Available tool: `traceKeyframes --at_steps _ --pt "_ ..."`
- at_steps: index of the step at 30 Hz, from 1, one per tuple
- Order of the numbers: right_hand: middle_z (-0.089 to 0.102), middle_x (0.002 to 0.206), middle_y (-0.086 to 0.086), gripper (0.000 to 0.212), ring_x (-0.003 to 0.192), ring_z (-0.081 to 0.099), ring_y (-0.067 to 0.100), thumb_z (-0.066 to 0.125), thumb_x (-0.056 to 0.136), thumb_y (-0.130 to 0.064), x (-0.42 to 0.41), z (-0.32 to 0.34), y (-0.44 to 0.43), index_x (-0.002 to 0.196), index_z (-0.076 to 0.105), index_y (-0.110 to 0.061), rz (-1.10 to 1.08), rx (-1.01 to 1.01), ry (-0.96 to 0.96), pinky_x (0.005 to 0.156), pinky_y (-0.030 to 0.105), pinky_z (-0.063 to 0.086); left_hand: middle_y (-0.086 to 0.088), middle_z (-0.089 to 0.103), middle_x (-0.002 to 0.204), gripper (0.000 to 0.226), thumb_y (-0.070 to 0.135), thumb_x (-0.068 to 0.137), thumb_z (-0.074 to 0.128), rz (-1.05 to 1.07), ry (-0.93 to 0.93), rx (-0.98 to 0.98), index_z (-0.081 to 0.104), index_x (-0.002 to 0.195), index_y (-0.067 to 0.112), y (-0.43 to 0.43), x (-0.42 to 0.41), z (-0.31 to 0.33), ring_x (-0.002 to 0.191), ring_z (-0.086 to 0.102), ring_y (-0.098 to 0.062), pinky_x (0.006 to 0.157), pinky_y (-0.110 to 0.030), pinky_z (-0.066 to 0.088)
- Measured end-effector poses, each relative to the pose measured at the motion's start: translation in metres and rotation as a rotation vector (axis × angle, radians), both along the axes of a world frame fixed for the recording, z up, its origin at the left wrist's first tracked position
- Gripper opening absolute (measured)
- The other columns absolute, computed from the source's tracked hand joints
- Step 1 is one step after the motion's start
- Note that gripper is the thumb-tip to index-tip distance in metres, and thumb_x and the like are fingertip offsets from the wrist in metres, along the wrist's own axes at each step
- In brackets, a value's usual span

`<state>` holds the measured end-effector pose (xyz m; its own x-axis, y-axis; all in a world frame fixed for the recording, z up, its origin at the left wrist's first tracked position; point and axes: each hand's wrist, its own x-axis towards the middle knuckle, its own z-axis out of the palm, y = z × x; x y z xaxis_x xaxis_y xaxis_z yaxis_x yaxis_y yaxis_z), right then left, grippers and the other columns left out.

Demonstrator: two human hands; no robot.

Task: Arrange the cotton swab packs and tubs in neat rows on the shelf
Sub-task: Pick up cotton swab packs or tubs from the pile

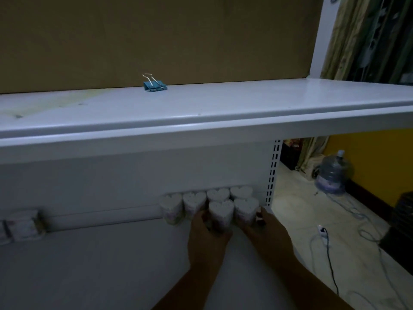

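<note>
A: What is shown beside the slotted upright (273, 173)?

B: Six heart-shaped tubs (218, 194) of cotton swabs are seen on the lower shelf (111, 265), just left of the upright, four set in a back row and two in front.

A: And the hands?

B: The front tub (245, 205) nearest the upright is grasped by the right hand (266, 230); the neighbouring tub (221, 210) is gripped by the left hand (207, 240). Far left of the upright, swab packs (24, 224) are seen; a blue binder clip (154, 85) is pictured on the upper shelf (223, 101).
</note>
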<state>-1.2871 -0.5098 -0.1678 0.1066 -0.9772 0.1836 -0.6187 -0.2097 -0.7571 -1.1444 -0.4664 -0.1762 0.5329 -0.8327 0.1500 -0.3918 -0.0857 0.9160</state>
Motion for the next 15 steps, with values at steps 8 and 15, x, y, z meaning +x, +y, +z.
traceKeyframes --at_steps 8,15 --pt "0.067 0.097 0.001 0.029 0.088 0.068 0.024 0.05 0.087 -0.04 -0.015 0.003 0.057 0.093 0.069 -0.019 -0.01 -0.14 0.339 0.075 0.034 0.053 0.007 0.055 0.12 0.052 0.037 0.082 0.066 -0.201 -0.204 0.076 0.046 0.128 0.024 0.055 0.046 0.013 0.115 0.052 -0.012 0.101 -0.024 0.04" --pt "0.032 0.148 -0.009 0.051 0.135 0.031 0.01 0.044 0.094 -0.047 0.173 0.062 0.127 0.14 0.034 -0.028 0.53 -0.178 0.648 0.108 0.019 0.022 0.0 0.011 0.159 0.068 0.052 0.096 0.037 -0.32 -0.747 0.416 0.015 0.151 0.018 0.157 0.22 0.09 0.147 0.004 -0.013 0.116 -0.026 0.007"
